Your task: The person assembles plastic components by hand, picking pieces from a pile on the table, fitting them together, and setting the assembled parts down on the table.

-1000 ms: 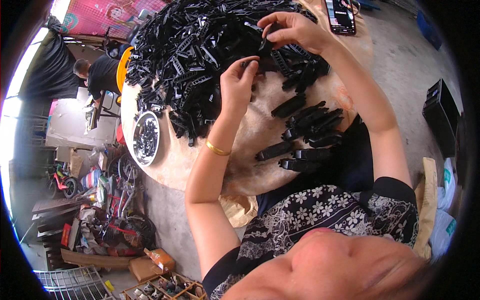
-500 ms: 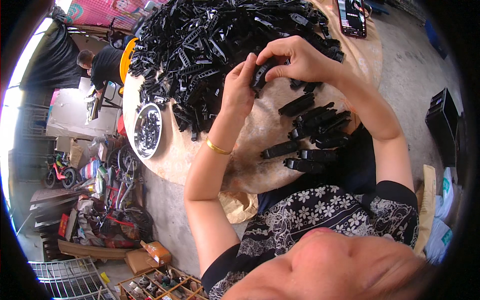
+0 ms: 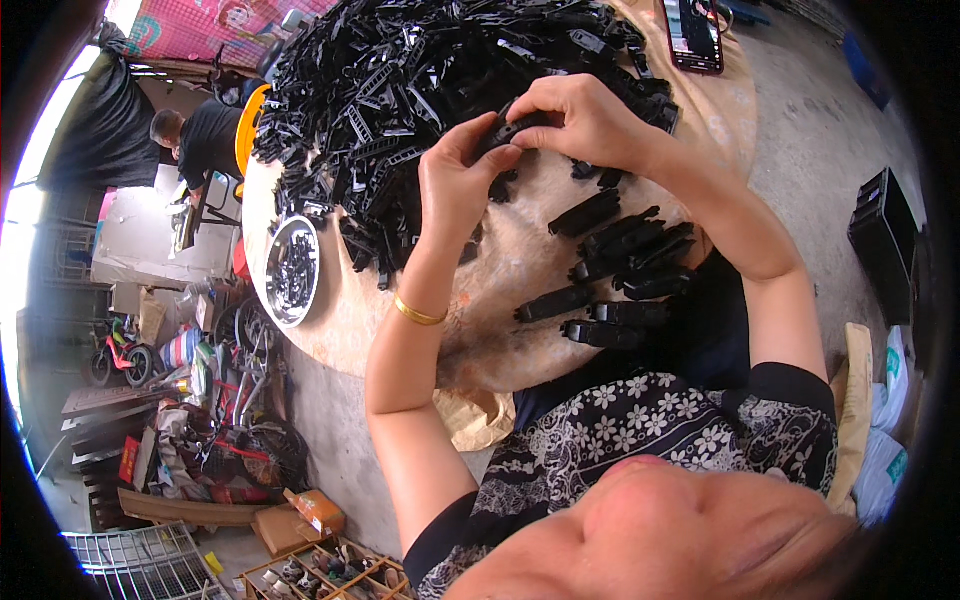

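Between my two hands is a long black plastic part [image 3: 518, 126], held above the near edge of a big heap of loose black plastic pieces [image 3: 390, 110]. My left hand [image 3: 455, 175], a gold bangle on its wrist, grips the left end with thumb and fingers. On the other end, my right hand [image 3: 590, 122] pinches it between thumb and fingertips. Fingers cover much of the part, so its exact kind does not show. Several chunky black plastic parts [image 3: 620, 242] lie grouped on the cloth nearer my body, below my right forearm.
A round table with a peach cloth [image 3: 480, 335] carries everything. At its left stands a metal bowl [image 3: 318, 268] of small pieces; a phone [image 3: 692, 40] is at the far right. A person [image 3: 210, 140] sits beyond the left side. A black crate [image 3: 882, 240] stands on the floor at right.
The black part has turned from steeply tilted to nearly level between my hands. My left hand has shifted slightly left, its thumb now lower along the part.
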Demonstrator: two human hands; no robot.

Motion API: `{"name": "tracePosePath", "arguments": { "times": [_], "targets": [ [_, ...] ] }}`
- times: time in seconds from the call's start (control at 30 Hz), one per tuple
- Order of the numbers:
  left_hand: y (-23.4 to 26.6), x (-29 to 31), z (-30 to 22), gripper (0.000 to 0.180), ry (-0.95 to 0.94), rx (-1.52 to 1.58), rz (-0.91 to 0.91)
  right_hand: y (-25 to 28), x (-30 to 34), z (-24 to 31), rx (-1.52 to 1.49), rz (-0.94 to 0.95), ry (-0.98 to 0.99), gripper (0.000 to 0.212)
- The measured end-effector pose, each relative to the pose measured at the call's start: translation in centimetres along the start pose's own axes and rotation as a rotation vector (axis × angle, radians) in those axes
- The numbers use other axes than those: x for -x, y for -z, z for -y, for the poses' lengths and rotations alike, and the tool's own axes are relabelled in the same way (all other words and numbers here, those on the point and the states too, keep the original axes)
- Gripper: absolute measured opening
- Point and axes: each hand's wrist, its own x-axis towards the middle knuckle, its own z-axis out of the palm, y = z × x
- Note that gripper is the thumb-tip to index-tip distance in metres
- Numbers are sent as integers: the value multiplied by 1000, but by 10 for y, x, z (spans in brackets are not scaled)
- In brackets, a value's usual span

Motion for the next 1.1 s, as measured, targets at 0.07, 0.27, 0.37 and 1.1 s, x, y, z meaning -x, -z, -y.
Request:
{"name": "tracePosePath", "arguments": {
  "times": [0.07,0.27,0.37,1.1],
  "targets": [
    [4,-3,1,41,-119,-170,25,2,-4,-7,191,-79,282,32],
    [-5,5,-13,37,-206,-525,100,12,-3,-11,-53,415,-38,46],
    [-7,7,-18,35,-297,-534,72,13,-1,-6,27,315,57,42],
    [-10,6,-13,33,-452,-529,5,6,2,-8,40,124,147,33]
  ]
}}
